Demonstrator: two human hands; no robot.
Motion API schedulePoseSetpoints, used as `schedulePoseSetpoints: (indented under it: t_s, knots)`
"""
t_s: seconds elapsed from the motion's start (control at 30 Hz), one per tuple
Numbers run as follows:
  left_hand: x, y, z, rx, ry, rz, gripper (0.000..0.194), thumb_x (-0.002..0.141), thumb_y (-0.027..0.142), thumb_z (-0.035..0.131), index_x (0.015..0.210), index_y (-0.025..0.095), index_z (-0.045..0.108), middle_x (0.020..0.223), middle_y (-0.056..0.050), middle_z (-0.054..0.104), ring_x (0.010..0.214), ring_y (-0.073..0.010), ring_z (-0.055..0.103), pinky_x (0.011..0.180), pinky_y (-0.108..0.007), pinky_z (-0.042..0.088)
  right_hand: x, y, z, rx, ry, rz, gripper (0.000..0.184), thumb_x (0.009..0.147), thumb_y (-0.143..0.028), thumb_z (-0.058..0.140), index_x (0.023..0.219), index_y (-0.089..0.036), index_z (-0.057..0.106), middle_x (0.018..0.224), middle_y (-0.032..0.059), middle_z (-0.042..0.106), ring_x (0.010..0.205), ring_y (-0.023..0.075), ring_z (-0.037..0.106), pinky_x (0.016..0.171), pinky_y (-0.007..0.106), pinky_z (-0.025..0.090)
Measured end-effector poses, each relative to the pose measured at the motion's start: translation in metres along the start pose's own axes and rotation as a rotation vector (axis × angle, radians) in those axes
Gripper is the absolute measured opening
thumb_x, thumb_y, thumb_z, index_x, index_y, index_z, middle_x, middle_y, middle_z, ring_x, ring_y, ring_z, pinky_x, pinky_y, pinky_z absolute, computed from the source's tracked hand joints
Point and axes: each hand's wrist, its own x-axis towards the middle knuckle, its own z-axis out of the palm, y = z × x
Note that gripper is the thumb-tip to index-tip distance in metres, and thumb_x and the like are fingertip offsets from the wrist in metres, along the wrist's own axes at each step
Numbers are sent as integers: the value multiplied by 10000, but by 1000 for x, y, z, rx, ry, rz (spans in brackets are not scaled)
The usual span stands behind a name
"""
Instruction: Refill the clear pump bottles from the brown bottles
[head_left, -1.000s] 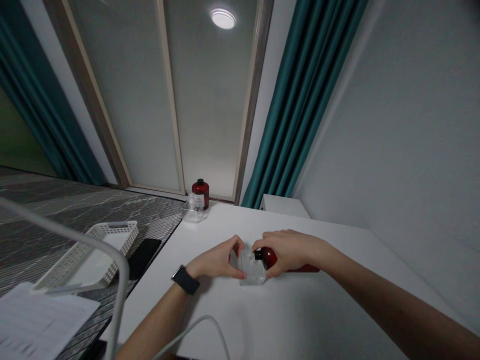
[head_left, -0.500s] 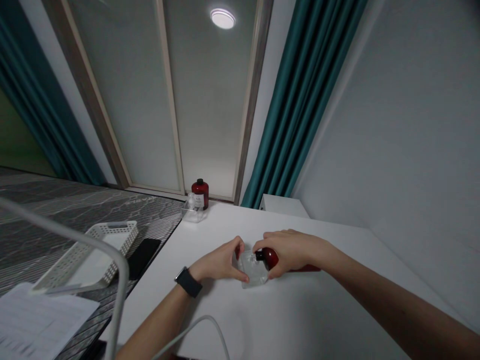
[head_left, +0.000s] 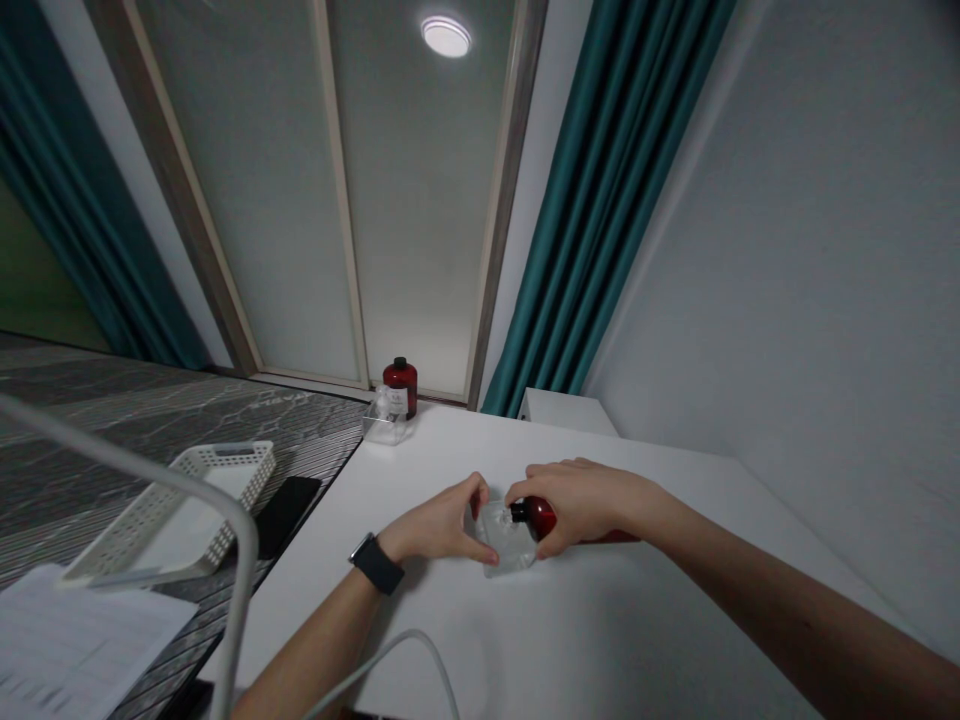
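Observation:
In the middle of the white table [head_left: 480,640], my left hand [head_left: 444,520] curls its thumb and fingers round the left side of a small clear container [head_left: 511,552]. My right hand [head_left: 589,498] covers much of a dark red bottle [head_left: 541,516], gripping it from above. The bottle is tipped onto its side, and its black top points left over the container. My right thumb reaches the container's right edge. What lies inside the container is clear and hard to make out. A dark watch [head_left: 377,564] is on my left wrist.
Another red bottle [head_left: 400,378] stands at the table's far left corner beside a clear box [head_left: 385,430]. Left of the table are a white basket [head_left: 161,510], a black flat object [head_left: 287,514] and papers [head_left: 82,640]. A pale curved tube [head_left: 244,560] crosses the left foreground.

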Motion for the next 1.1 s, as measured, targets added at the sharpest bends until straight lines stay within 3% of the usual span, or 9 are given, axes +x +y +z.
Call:
schedulePoseSetpoints:
  t_s: [1.1]
  knots:
    - [0, -1, 0, 12, -8, -3, 591, 578, 347, 886, 942, 203, 443, 834, 51, 465, 722, -130, 385, 638, -240, 329, -1, -3, 0, -24, 0, 23, 520, 680, -509, 729, 1149, -313, 621, 1022, 55, 615, 931, 315, 630, 776, 405, 440]
